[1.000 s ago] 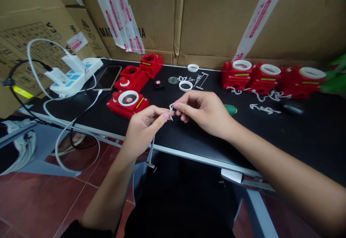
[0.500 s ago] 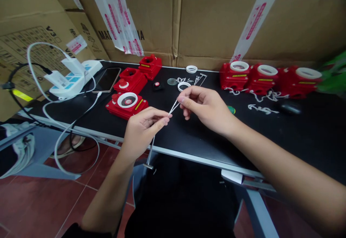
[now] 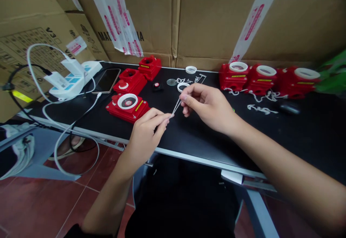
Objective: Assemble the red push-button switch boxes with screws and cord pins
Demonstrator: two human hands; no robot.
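Note:
My left hand (image 3: 147,131) and my right hand (image 3: 207,104) each pinch one end of a thin white string (image 3: 176,106), pulled taut between them just above the black table (image 3: 189,137). Both hands are closed in a pinch. To the left of my hands lies a flat red housing with a white ring (image 3: 127,104) on it. A loose white ring (image 3: 182,86) lies just behind my right hand.
More red housings (image 3: 130,79) stand at the back left, three with white rings (image 3: 266,75) at the back right, and white strings (image 3: 259,109) before them. A phone (image 3: 107,80), a power strip with chargers (image 3: 71,75) and cables sit far left. Cardboard boxes (image 3: 216,18) wall the back.
The bunched string between my fingers has been pulled out straight. My right hand rose and moved back, and my left hand shifted slightly right and lower.

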